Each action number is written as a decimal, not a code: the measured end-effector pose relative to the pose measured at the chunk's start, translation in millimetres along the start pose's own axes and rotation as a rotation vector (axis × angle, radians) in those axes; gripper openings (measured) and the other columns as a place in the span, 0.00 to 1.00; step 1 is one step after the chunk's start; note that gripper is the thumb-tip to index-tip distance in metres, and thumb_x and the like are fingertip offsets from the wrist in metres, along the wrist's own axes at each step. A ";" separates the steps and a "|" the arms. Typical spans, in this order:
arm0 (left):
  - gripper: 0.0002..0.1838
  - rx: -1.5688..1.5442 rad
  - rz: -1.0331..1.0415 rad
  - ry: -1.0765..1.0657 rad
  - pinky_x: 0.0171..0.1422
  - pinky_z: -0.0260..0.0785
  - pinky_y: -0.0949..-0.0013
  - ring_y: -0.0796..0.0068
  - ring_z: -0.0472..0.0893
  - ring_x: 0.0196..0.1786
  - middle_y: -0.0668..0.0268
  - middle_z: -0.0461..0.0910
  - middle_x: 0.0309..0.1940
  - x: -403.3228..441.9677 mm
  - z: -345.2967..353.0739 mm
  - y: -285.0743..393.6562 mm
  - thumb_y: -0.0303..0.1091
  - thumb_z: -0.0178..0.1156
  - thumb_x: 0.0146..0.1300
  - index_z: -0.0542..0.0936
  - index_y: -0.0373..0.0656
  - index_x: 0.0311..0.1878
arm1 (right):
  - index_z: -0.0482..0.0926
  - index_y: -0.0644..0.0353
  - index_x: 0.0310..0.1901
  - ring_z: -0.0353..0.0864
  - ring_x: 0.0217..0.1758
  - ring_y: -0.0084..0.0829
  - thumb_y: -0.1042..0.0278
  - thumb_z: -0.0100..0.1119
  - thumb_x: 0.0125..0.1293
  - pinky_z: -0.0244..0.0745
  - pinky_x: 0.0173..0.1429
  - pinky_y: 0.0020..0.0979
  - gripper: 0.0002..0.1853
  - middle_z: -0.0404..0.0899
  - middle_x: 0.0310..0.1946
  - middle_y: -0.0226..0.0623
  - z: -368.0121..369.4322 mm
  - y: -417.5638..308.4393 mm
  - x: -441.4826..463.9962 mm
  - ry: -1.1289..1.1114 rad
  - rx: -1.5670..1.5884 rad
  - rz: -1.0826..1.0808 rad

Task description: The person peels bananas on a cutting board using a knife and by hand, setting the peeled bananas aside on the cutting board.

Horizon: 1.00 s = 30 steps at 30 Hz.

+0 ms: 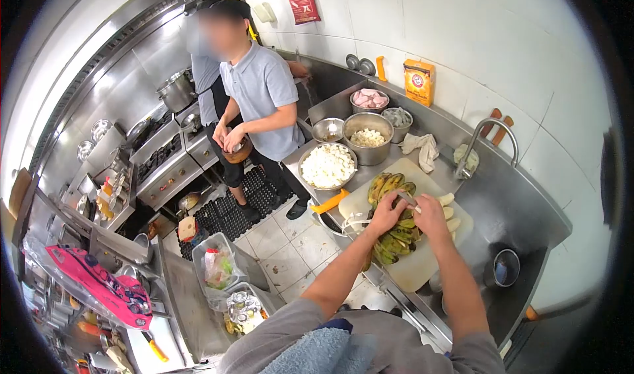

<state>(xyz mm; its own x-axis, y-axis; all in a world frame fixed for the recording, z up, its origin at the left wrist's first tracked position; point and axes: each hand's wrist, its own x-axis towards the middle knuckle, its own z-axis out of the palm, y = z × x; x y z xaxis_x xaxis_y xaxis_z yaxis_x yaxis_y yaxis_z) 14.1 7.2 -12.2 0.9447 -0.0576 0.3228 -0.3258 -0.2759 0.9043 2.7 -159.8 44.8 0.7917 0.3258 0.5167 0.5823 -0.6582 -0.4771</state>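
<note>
My left hand (pixel 388 214) and my right hand (pixel 432 217) meet above a bunch of green-yellow plantains (pixel 395 240) on a pale cutting board (pixel 422 275). Both are closed, with bent fingers. A narrow greyish, blade-like piece (pixel 408 199) shows between them; its kind and which hand grips it are unclear. Peeled pale plantains (pixel 452 217) lie beside my right hand, along the board's right side. At the board's left edge rests an orange handle (pixel 329 201), near some white strips.
Behind the board stand a bowl of white chopped pieces (pixel 327 166), a steel pot (pixel 367 150) and a crumpled cloth (pixel 421 150). A faucet (pixel 470 150) rises at right, above a metal cup (pixel 506 268). Bins (pixel 228 261) stand below left. Two people work near the stove (pixel 170 176).
</note>
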 end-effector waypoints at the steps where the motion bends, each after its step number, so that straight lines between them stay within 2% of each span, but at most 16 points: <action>1: 0.22 -0.013 0.008 -0.033 0.66 0.66 0.62 0.56 0.78 0.59 0.49 0.80 0.52 -0.6 -2.7 -0.2 0.38 0.58 0.70 0.74 0.36 0.62 | 0.79 0.67 0.35 0.77 0.37 0.57 0.76 0.64 0.55 0.73 0.42 0.49 0.07 0.77 0.32 0.51 3.9 0.8 -0.9 0.022 0.029 0.048; 3: 0.24 0.055 0.055 -0.058 0.65 0.66 0.59 0.50 0.76 0.58 0.46 0.79 0.52 1.7 -8.0 0.3 0.42 0.59 0.69 0.75 0.38 0.62 | 0.78 0.67 0.35 0.76 0.37 0.58 0.73 0.67 0.57 0.72 0.42 0.46 0.09 0.78 0.32 0.52 14.1 2.7 -6.0 0.060 0.089 0.152; 4: 0.25 0.087 0.077 -0.076 0.65 0.66 0.57 0.47 0.75 0.57 0.45 0.79 0.51 3.9 -10.1 1.7 0.44 0.59 0.68 0.75 0.39 0.62 | 0.78 0.67 0.35 0.76 0.36 0.55 0.72 0.68 0.57 0.72 0.41 0.45 0.10 0.78 0.31 0.51 16.4 4.0 -9.3 0.067 0.113 0.177; 6: 0.26 0.163 0.198 -0.180 0.64 0.67 0.56 0.48 0.77 0.55 0.48 0.80 0.49 12.2 -19.0 9.0 0.47 0.61 0.67 0.76 0.40 0.62 | 0.78 0.68 0.36 0.77 0.32 0.49 0.71 0.69 0.57 0.72 0.40 0.42 0.11 0.79 0.28 0.48 16.6 8.1 -13.3 0.098 0.156 0.229; 8: 0.26 0.239 0.288 -0.304 0.62 0.67 0.56 0.49 0.77 0.54 0.49 0.81 0.47 18.3 -28.2 18.6 0.47 0.61 0.66 0.76 0.41 0.61 | 0.80 0.67 0.37 0.79 0.29 0.41 0.70 0.70 0.58 0.73 0.36 0.37 0.11 0.80 0.28 0.45 12.9 15.3 -20.0 0.063 0.219 0.368; 11: 0.22 0.311 0.284 -0.455 0.63 0.68 0.56 0.50 0.78 0.57 0.51 0.81 0.52 31.7 -30.1 17.0 0.47 0.60 0.68 0.77 0.41 0.57 | 0.82 0.66 0.39 0.77 0.25 0.28 0.68 0.69 0.61 0.72 0.30 0.30 0.10 0.80 0.27 0.36 6.2 16.1 -23.0 0.117 0.461 0.647; 13: 0.21 0.226 0.235 -0.509 0.62 0.68 0.56 0.51 0.78 0.55 0.52 0.81 0.48 35.3 -33.6 24.4 0.47 0.60 0.68 0.77 0.42 0.55 | 0.82 0.64 0.43 0.75 0.23 0.20 0.64 0.66 0.66 0.66 0.24 0.23 0.12 0.80 0.28 0.28 3.4 13.2 -29.8 0.212 0.658 0.810; 15: 0.19 0.190 0.195 -0.521 0.60 0.68 0.57 0.52 0.78 0.52 0.53 0.80 0.44 33.0 -36.6 30.7 0.46 0.62 0.67 0.76 0.43 0.52 | 0.81 0.64 0.46 0.75 0.23 0.20 0.64 0.64 0.67 0.64 0.23 0.23 0.13 0.80 0.29 0.28 4.8 5.7 -30.7 0.236 0.707 0.870; 18: 0.19 0.259 0.204 -0.479 0.61 0.68 0.58 0.52 0.77 0.54 0.53 0.80 0.46 26.4 -40.0 36.7 0.45 0.62 0.66 0.75 0.43 0.53 | 0.79 0.61 0.49 0.75 0.22 0.19 0.63 0.62 0.68 0.60 0.19 0.22 0.13 0.79 0.29 0.28 13.1 -3.8 -31.7 0.253 0.743 0.922; 22: 0.20 0.079 0.202 -0.308 0.62 0.67 0.62 0.58 0.77 0.54 0.56 0.79 0.47 13.7 -37.4 18.8 0.42 0.63 0.67 0.74 0.41 0.55 | 0.77 0.59 0.52 0.75 0.23 0.19 0.64 0.59 0.70 0.57 0.17 0.21 0.13 0.77 0.29 0.28 16.8 -6.6 -20.4 0.193 0.783 1.027; 23: 0.20 -0.006 0.190 -0.265 0.62 0.67 0.63 0.61 0.77 0.54 0.57 0.79 0.47 8.1 -36.4 13.6 0.42 0.63 0.67 0.74 0.41 0.56 | 0.77 0.61 0.55 0.75 0.22 0.20 0.61 0.56 0.70 0.58 0.16 0.23 0.17 0.79 0.33 0.32 15.2 -7.9 -18.3 0.133 0.829 0.958; 26: 0.19 -0.167 0.179 -0.219 0.63 0.66 0.66 0.67 0.76 0.54 0.60 0.78 0.48 -3.5 -33.6 3.3 0.39 0.63 0.68 0.74 0.41 0.56 | 0.77 0.62 0.54 0.72 0.20 0.19 0.57 0.59 0.70 0.58 0.16 0.22 0.19 0.77 0.30 0.31 24.2 8.0 -15.3 -0.041 0.975 0.944; 27: 0.18 -0.205 0.180 -0.204 0.63 0.66 0.67 0.69 0.76 0.53 0.61 0.78 0.48 -3.9 -34.5 3.7 0.39 0.63 0.68 0.74 0.41 0.56 | 0.78 0.62 0.51 0.69 0.18 0.19 0.53 0.61 0.69 0.57 0.15 0.23 0.19 0.74 0.26 0.29 21.9 -6.4 -8.5 -0.021 0.955 0.966; 30: 0.17 -0.216 0.176 -0.160 0.62 0.67 0.66 0.70 0.76 0.53 0.62 0.79 0.48 -9.5 -36.9 2.7 0.38 0.63 0.69 0.74 0.42 0.56 | 0.78 0.60 0.47 0.67 0.17 0.19 0.51 0.62 0.69 0.57 0.16 0.24 0.19 0.73 0.24 0.28 28.5 -10.4 7.2 -0.075 0.824 1.054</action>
<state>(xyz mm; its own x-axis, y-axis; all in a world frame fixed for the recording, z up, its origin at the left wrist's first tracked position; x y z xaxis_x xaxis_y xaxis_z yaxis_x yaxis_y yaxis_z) 2.9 42.4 -2.6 0.8616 -0.2411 0.4467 -0.4686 -0.0394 0.8825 7.6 -131.2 33.3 0.9216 -0.0269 -0.3872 -0.3879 -0.0267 -0.9213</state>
